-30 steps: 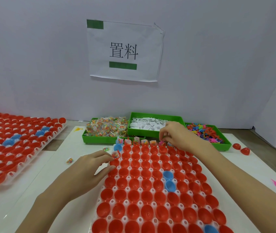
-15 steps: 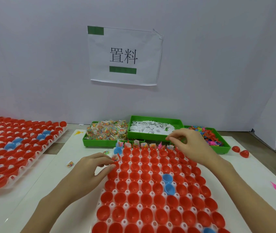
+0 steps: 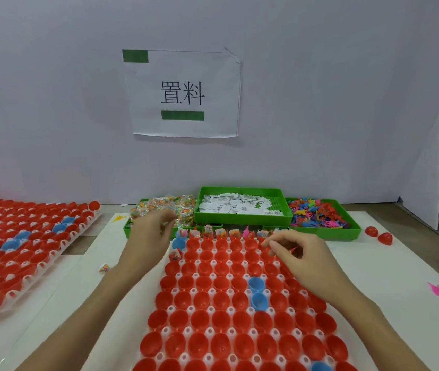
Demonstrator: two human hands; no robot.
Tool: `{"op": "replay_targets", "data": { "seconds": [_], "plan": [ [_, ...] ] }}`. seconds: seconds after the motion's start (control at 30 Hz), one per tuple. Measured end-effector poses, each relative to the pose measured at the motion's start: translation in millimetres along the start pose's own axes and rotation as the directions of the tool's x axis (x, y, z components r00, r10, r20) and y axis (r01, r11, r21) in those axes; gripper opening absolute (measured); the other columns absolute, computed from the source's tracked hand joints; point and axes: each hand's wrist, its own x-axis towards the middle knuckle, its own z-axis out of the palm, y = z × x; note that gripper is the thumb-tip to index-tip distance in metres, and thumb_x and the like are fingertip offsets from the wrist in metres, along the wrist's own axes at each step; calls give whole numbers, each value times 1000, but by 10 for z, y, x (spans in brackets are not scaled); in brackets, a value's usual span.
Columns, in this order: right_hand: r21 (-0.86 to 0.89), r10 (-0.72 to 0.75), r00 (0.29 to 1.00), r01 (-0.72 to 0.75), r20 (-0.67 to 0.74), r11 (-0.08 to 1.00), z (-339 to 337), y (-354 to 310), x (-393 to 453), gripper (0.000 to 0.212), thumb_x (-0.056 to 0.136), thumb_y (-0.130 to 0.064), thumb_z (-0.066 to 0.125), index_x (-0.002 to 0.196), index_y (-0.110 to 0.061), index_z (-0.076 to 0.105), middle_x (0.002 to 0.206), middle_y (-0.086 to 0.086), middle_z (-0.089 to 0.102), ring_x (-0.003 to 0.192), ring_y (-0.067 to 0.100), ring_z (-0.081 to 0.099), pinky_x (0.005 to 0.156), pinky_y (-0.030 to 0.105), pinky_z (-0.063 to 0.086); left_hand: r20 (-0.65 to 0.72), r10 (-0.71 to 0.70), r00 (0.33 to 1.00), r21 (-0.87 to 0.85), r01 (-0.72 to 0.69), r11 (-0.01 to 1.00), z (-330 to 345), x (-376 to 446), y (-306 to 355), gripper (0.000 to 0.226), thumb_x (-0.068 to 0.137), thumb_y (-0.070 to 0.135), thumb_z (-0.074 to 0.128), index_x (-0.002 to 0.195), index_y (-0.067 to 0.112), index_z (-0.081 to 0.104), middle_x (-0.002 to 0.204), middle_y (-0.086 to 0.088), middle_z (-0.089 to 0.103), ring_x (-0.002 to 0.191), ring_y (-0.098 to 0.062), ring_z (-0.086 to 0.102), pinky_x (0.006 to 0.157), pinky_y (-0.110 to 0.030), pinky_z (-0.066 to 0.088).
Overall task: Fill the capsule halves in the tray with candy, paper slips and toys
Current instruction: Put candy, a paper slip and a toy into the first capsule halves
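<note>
One row only, the far one of my tray (image 3: pixel 183 286), is showing fillings, so nearly all the capsule halves (image 3: pixel 214 299) are still waiting. My left hand (image 3: pixel 148 236) is reaching, fingers loosely curled, over the candy bin (image 3: pixel 128 231); my right hand (image 3: pixel 297 254) is pinching a small red toy (image 3: pixel 292 249) near the far right cups. Slips (image 3: pixel 235 206) and toys (image 3: pixel 317 214) are filling the bins to the right.

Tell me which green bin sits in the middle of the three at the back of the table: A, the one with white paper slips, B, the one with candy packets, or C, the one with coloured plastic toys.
A: the paper slips bin stands between the candy bin on the left and the toy bin on the right.
</note>
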Motion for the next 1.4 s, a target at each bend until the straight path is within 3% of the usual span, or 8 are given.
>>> {"op": "replay_targets", "data": {
  "seconds": [0.1,0.27,0.5,0.7,0.8,1.03,1.23,1.4],
  "plan": [
    [4,3,1000,-3,-7,1000,-33,32,-20,22,97,-14,67,91,-32,78,79,-17,73,82,2,68,74,16,52,177,108,978,148,-135,980,125,440,-4,32,100,3,59,130,11,69,125,-9,71,113,-30,65,96,-42,52],
    [-18,20,999,-21,-48,1000,-104,99,-14,22,97,-15,67,88,-32,77,75,-17,72,79,1,67,68,11,47,328,165,930,338,-279,899,332,691,-40,36,89,-5,59,113,17,75,101,-10,75,100,-29,57,74,-38,46],
    [-27,25,997,-27,-75,999,-152,83,-11,21,98,-16,66,88,-31,77,76,-18,72,79,0,67,67,8,46,137,102,985,109,-117,987,337,641,-208,16,82,-2,78,84,11,70,82,1,69,81,-21,63,67,-28,44],
    [-48,38,996,-42,-81,998,-189,84,-17,20,98,-18,66,90,-33,76,73,-20,71,76,2,67,64,11,47,47,86,995,41,-88,995,144,521,-194,8,89,8,77,91,13,71,96,-4,75,89,-25,68,77,-39,54],
    [-45,58,993,-63,-100,997,-210,122,-9,22,99,-16,65,91,-34,76,76,-21,72,77,1,67,65,12,49,-83,47,995,-96,-55,994,-10,238,-56,17,87,13,80,85,24,67,83,12,70,74,-9,63,67,-23,52],
    [-128,3,990,-21,-138,992,-146,120,170,36,104,-9,54,130,-31,66,125,-21,64,108,-20,55,90,-2,40,-12,-92,996,-508,73,858,-215,-601,237,24,80,16,84,95,31,73,83,3,73,72,-16,68,69,-20,56],
    [-384,64,994,-24,92,923,18,157,810,39,107,-3,44,139,-17,62,150,2,55,141,20,48,116,31,35,71,-102,992,-618,124,776,-281,-677,301,22,80,13,83,88,32,80,86,2,77,79,-14,72,74,-15,56],
    [-592,240,951,-81,194,802,46,276,1326,22,103,-5,57,120,-3,71,126,21,67,110,31,66,97,41,52,103,-115,988,-676,154,720,-267,-713,249,32,81,4,81,90,34,82,93,1,79,86,-14,75,80,-17,57]
  ]
}}
